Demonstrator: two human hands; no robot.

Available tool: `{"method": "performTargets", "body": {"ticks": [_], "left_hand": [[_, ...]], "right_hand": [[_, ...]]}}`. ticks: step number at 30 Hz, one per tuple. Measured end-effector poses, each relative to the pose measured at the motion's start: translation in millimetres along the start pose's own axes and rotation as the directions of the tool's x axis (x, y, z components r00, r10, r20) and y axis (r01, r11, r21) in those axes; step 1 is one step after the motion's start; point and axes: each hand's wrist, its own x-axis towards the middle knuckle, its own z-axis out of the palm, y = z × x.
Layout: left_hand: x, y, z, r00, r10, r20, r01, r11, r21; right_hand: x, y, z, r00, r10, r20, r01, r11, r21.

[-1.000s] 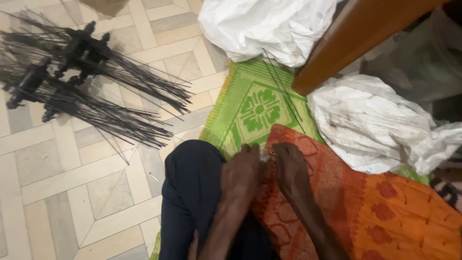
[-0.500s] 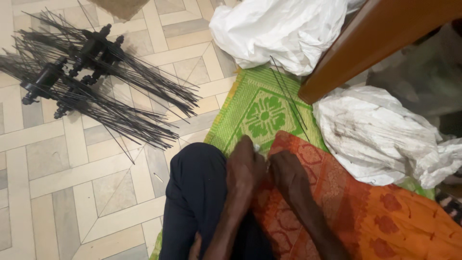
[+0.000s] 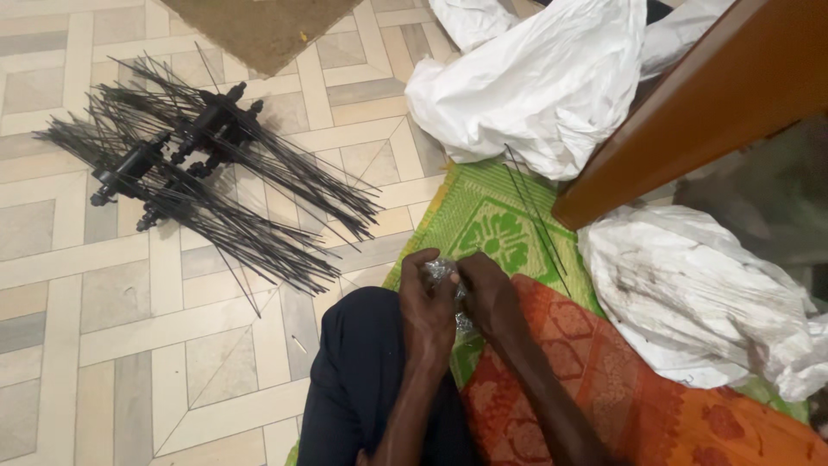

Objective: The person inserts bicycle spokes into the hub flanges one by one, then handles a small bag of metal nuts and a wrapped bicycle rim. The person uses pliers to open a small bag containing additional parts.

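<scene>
My left hand [image 3: 428, 304] and my right hand [image 3: 488, 295] meet over my lap, both pinching a small crinkled clear plastic packet [image 3: 442, 272]. The packet's contents are hidden by my fingers. Several thin black wires [image 3: 533, 209] lie loose on the green patterned mat [image 3: 483, 226] just beyond my hands. My knee in dark cloth [image 3: 362, 371] is under my left wrist, and orange patterned cloth [image 3: 604, 371] lies under my right forearm.
A heap of black wire bundles with black plastic hubs [image 3: 194, 173] lies on the tiled floor at the left. White plastic sacks sit at the top [image 3: 535, 86] and right [image 3: 690, 302]. A brown wooden beam [image 3: 690, 112] slants across the upper right. A brown doormat [image 3: 259, 26] lies at the top.
The view has tilted so everything sits lower in frame. My hands have lifted slightly forward over the mat, and the clear packet now shows between my fingers.
</scene>
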Motion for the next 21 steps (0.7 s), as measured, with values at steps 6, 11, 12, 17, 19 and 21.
{"method": "performTargets", "body": {"ticks": [6,11,12,17,19,21], "left_hand": [[-1,3,-1,0.997,-0.076,-0.011,0.076,0.997,0.029],[1,3,4,0.992,-0.120,0.031,0.121,0.991,-0.056],[1,3,5,0.984,-0.173,0.029,0.174,0.984,-0.045],[3,2,3,0.939,-0.338,0.064,0.341,0.893,-0.295],[5,-1,0,0.938,-0.339,0.072,0.344,0.884,-0.316],[5,-4,-3,0.944,-0.317,0.093,0.330,0.897,-0.295]], "right_hand": [[-33,-3,-10,0.976,0.003,-0.220,0.004,1.000,0.030],[-95,-20,-18,0.966,0.255,-0.050,-0.250,0.965,0.081],[-101,-22,-17,0.977,0.215,-0.005,-0.213,0.972,0.097],[-102,-32,0,0.987,0.161,-0.011,-0.161,0.980,-0.112],[-94,-32,3,0.995,0.090,0.036,-0.081,0.978,-0.192],[-86,-31,0,0.993,-0.082,0.084,0.101,0.960,-0.261]]}}
